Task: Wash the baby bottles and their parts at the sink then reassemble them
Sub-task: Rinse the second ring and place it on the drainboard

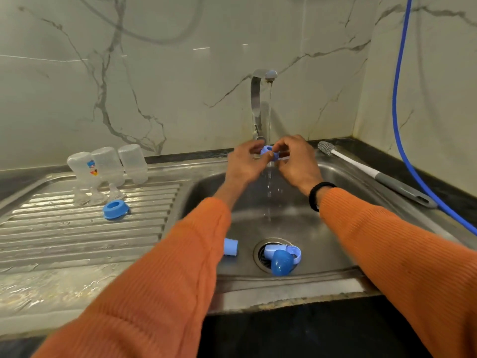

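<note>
Both my hands hold a blue bottle ring (268, 152) under the running tap (259, 104). My left hand (245, 165) pinches its left side and my right hand (296, 164) pinches its right side. Three clear bottles (107, 165) stand upside down on the drainboard, with clear teats (98, 196) in front of them and another blue ring (115, 209) lying beside. In the sink basin, a pale blue cap (230, 246) lies at the left, and a blue dome cap with a ring part (282, 257) sits on the drain.
A white and grey bottle brush (371, 173) lies on the sink's right rim. A blue hose (402, 130) hangs down the right wall onto the dark counter. The ribbed steel drainboard (77, 236) is wet. Water streams into the steel basin (335, 228).
</note>
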`<state>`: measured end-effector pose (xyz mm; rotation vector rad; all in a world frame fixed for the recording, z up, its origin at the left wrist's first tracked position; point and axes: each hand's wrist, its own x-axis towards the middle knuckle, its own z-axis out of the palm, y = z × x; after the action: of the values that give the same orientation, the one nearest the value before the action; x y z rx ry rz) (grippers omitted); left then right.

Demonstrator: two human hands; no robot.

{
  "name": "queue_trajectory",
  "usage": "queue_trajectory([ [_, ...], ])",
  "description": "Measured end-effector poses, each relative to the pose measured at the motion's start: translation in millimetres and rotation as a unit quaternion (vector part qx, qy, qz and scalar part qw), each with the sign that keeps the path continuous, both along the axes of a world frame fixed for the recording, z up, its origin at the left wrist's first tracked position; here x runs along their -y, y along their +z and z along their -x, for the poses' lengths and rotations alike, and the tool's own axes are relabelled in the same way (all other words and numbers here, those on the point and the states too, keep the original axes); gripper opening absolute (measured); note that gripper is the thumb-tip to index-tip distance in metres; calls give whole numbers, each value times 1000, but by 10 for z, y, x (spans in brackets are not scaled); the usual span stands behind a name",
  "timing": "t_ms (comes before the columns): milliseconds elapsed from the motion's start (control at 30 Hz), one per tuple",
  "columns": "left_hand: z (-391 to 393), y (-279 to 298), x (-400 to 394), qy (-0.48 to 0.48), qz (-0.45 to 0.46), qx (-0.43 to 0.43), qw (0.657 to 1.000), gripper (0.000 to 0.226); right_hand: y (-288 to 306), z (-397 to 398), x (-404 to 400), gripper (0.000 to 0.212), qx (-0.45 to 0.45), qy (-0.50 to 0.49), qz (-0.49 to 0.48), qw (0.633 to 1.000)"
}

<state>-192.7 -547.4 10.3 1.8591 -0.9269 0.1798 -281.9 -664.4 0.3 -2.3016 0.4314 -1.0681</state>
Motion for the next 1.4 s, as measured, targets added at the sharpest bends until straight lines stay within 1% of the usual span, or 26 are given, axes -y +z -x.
queue_trajectory([
  [67,-44,115,-158,-26,-81,70,994,43,33,36,-49,25,-28,11,5,1000],
  [133,-42,220,-354,-39,-132,138,981,41,87,69,-149,24,-52,42,-9,998],
  [200,-31,316,-571,-43,-153,202,966,40,164,76,-269,25,-65,85,-29,994],
  [267,-13,405,-802,-34,-173,251,952,39,243,65,-418,26,-65,117,-28,991],
  [333,10,469,-1049,-14,-180,277,944,35,308,33,-615,30,-55,136,-27,989],
  [400,25,493,-1287,24,-170,284,943,33,372,-27,-849,39,-34,142,-25,989],
  [467,-13,471,-1509,60,-151,267,950,36,431,-132,-1094,50,-24,153,-27,988],
  [533,-46,434,-1750,74,-133,248,957,35,482,-264,-1323,55,-45,156,-4,987],
  [600,-119,372,-2011,79,-116,254,957,35,518,-395,-1526,51,-77,152,38,985],
  [667,-231,306,-2283,111,-107,243,958,41,543,-510,-1715,45,-95,150,57,982],
  [700,-299,279,-2416,131,-96,222,961,43,559,-564,-1809,45,-101,153,56,982],
  [800,-486,231,-2791,161,-49,109,980,47,629,-754,-2113,46,-125,186,60,973],
  [867,-584,231,-2996,182,-51,49,981,49,682,-902,-2335,47,-160,225,82,958],
  [967,-712,205,-3247,234,-59,1,971,41,721,-1129,-2670,50,-198,263,127,936],
  [1033,-796,158,-3398,280,-56,-17,958,35,716,-1282,-2859,52,-203,269,139,931],
  [1100,-846,111,-3512,314,-44,-27,948,36,707,-1413,-3011,53,-210,266,150,929],
  [1167,-891,73,-3578,318,-45,-41,946,37,705,-1501,-3128,53,-232,261,176,920],
  [1267,-905,12,-3598,328,-84,-66,939,30,690,-1562,-3241,48,-278,253,221,900],
  [1367,-986,-82,-3591,363,-123,-92,919,38,611,-1596,-3320,42,-306,251,253,883],
  [1400,-1009,-105,-3583,369,-130,-94,915,35,581,-1600,-3344,41,-311,252,257,880],
])
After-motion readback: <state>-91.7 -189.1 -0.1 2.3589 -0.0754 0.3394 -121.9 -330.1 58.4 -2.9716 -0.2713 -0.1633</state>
